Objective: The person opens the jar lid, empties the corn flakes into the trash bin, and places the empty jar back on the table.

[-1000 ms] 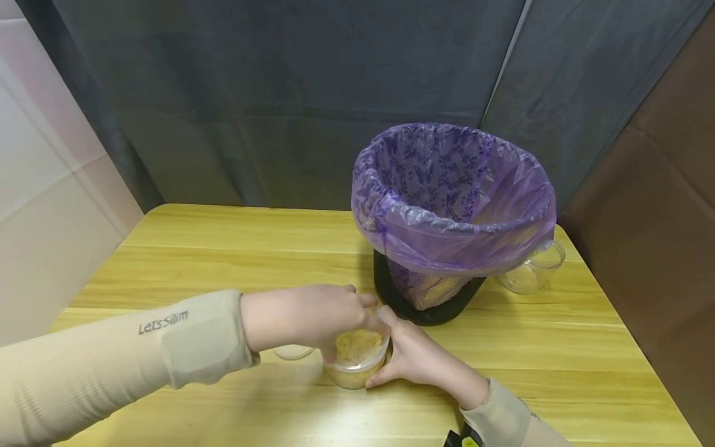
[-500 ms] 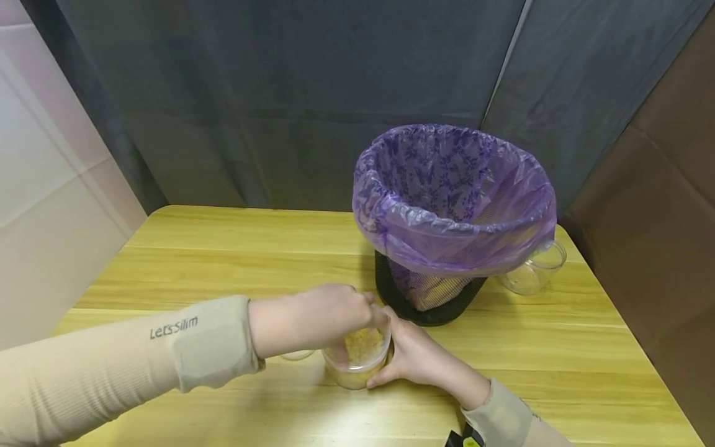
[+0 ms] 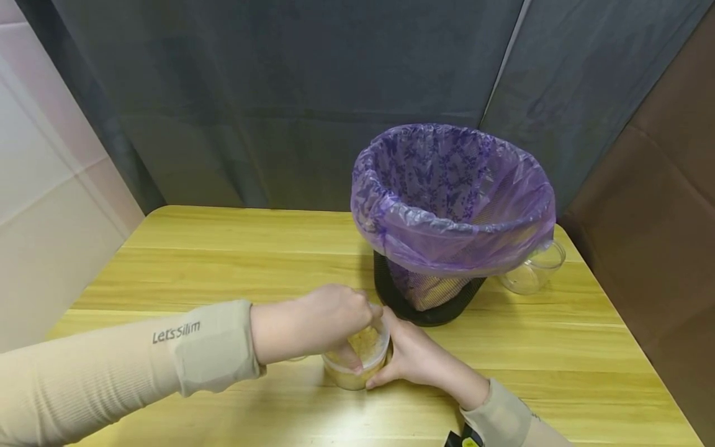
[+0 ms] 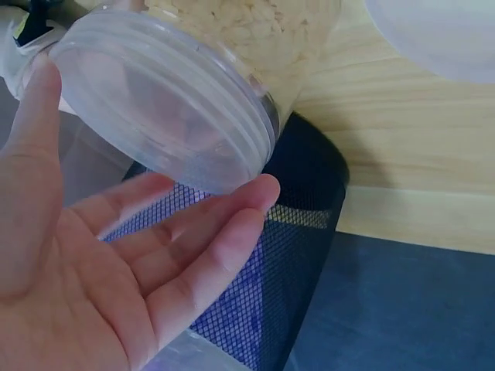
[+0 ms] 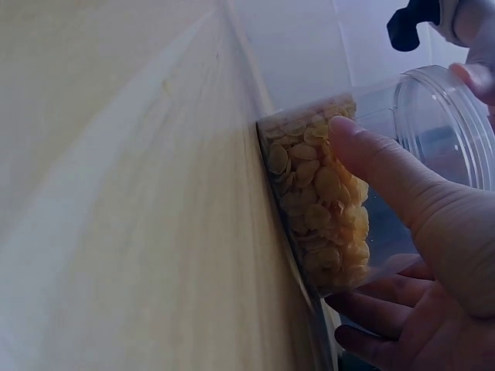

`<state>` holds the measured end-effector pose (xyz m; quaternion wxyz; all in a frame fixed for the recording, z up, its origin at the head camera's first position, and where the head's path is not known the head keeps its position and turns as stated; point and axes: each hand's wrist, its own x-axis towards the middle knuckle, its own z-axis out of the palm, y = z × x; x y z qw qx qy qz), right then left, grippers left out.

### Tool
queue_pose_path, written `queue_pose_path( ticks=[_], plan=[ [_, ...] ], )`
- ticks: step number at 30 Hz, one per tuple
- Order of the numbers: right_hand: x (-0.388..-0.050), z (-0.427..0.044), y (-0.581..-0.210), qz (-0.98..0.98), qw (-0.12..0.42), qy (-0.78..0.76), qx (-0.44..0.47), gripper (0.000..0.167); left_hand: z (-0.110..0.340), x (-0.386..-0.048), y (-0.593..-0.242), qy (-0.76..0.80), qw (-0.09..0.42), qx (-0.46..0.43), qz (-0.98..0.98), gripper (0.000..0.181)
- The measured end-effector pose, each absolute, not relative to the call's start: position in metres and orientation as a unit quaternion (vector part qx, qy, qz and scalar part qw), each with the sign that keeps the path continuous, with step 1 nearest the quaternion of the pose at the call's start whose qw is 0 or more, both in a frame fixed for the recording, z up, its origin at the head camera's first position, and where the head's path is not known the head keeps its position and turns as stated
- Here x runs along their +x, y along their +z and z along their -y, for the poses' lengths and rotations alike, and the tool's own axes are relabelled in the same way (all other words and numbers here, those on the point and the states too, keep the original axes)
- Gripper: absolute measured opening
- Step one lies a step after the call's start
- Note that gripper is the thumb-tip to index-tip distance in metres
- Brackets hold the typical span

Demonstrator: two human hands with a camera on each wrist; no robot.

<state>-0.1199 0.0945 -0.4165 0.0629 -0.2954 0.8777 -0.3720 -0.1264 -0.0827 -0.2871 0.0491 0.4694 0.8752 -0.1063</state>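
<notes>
A clear round jar (image 3: 350,380) stands upright on the table, partly filled with yellow flakes (image 5: 313,201). My right hand (image 3: 419,354) holds its side, thumb in front and fingers behind. Over the mouth, my left hand (image 3: 315,323) spans a translucent ridged top (image 4: 166,108), apparently a lid. In the left wrist view, the thumb touches one edge of this top and fingertips (image 4: 263,189) touch the opposite edge. Another translucent disc, like a lid (image 4: 445,31), lies on the table, mostly hidden by the left wrist in the head view.
Behind the jar stands a black mesh bin (image 3: 385,285) lined with a purple patterned bag (image 3: 447,248). A second clear jar (image 3: 527,276) lies partly behind it on the right. The wooden table (image 3: 223,261) meets a dark curtain at the back.
My left hand has shifted slightly right and turned over the jar's top, its forearm covering more of the disc on the table. My right hand and the jar stay in place.
</notes>
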Motion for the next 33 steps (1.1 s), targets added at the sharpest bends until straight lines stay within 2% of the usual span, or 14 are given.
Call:
queue_pose_path(
  ticks=[7,12,17,20,23,28,33],
  plan=[
    [-0.12,-0.095,-0.417,-0.878,0.06,-0.372,-0.295,0.105,0.084,-0.124,-0.288,-0.098,0.037,0.455,-0.884,0.071],
    [-0.122,-0.095,-0.417,-0.879,0.072,-0.369,-0.294,0.099,0.088,-0.121,-0.288,-0.161,-0.004,0.438,-0.885,0.082],
    [-0.122,-0.095,-0.417,-0.877,0.072,-0.37,-0.297,0.103,0.092,-0.12,-0.285,-0.195,-0.027,0.428,-0.882,0.086],
    [-0.122,-0.095,-0.417,-0.879,0.069,-0.369,-0.295,0.107,0.093,-0.122,-0.28,-0.174,-0.009,0.443,-0.879,0.084],
    [-0.122,-0.095,-0.417,-0.88,0.072,-0.367,-0.292,0.11,0.094,-0.124,-0.273,-0.159,0.034,0.469,-0.868,0.084],
    [-0.122,-0.095,-0.418,-0.882,0.079,-0.362,-0.292,0.106,0.091,-0.125,-0.267,-0.181,0.104,0.496,-0.843,0.098],
    [-0.121,-0.095,-0.417,-0.882,0.077,-0.363,-0.291,0.124,0.09,-0.124,-0.271,-0.225,0.119,0.504,-0.825,0.106]
  ],
)
